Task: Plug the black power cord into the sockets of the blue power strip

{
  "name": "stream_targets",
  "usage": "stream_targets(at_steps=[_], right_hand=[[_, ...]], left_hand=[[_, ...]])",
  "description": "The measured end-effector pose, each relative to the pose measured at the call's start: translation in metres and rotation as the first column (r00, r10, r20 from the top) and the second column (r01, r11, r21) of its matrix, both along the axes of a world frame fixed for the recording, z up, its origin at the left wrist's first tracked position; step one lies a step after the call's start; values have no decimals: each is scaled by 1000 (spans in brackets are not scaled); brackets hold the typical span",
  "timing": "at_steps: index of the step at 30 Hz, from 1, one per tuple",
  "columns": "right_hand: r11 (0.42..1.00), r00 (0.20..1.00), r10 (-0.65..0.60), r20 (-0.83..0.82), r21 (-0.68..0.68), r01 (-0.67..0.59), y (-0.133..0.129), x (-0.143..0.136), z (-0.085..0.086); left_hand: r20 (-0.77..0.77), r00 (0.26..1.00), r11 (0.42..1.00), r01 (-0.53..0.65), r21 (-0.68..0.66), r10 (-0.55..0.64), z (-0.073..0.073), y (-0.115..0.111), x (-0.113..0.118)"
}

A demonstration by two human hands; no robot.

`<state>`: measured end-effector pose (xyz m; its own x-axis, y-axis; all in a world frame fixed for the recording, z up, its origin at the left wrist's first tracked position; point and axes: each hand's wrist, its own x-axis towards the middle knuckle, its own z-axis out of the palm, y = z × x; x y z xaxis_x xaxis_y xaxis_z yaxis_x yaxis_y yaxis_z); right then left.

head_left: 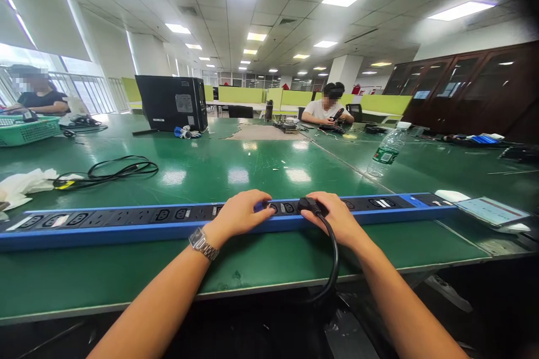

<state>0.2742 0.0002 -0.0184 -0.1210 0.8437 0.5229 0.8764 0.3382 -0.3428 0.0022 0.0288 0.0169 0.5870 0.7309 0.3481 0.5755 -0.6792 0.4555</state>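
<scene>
Two bare hands work over a long blue-and-black power strip point(138, 232) lying along the near edge of the green table point(126, 286). The right hand point(340, 220) is closed around a black plug point(305, 205) at the strip's sockets, its thick cord point(336, 252) curving down over the table edge. The left hand point(240, 214), with a metal watch point(202, 243) at its wrist, has thumb and fingers bent toward each other over the strip, a slight gap between them; whether they pinch anything small cannot be told.

As for progress, the plug is at the strip, but the fingers hide whether it is seated. The sockets in plain view to the left and right have no plugs in them, so at most this one connection seems made; if it is only partly in, seating it is left.

Beyond the strip lie a loose black cable point(122, 171) on the left and a clear bottle point(385, 154) on the right. Farther back stand a black computer case point(168, 102) and a seated person in white point(320, 112), with dark wooden cabinets point(467, 92) off to the right.
</scene>
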Motion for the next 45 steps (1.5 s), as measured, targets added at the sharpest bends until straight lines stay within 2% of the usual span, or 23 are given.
stream_targets(at_steps=[9, 17, 27, 33, 39, 45], right_hand=[[999, 1000, -15, 3, 50, 15, 0, 0, -2], [999, 997, 1, -78, -44, -4, -2, -1, 5], [1000, 995, -16, -101, -16, 15, -4, -4, 6], [999, 989, -24, -143, -50, 17, -5, -5, 6], [998, 990, -58, -126, 10, 60, -4, -7, 2], [998, 998, -10, -62, 62, 14, -4, -10, 2]], left_hand=[[-14, 1000, 1000, -7, 13, 7, 0, 0, 1], [-27, 1000, 1000, 3, 21, -2, 0, 0, 0], [-28, 1000, 1000, 1, 20, -1, 1, -1, 0], [-22, 1000, 1000, 1, 21, 0, 0, -1, 0], [-26, 1000, 1000, 3, 20, -2, 0, -1, 1], [-22, 1000, 1000, -4, 26, 4, 0, -1, 1]])
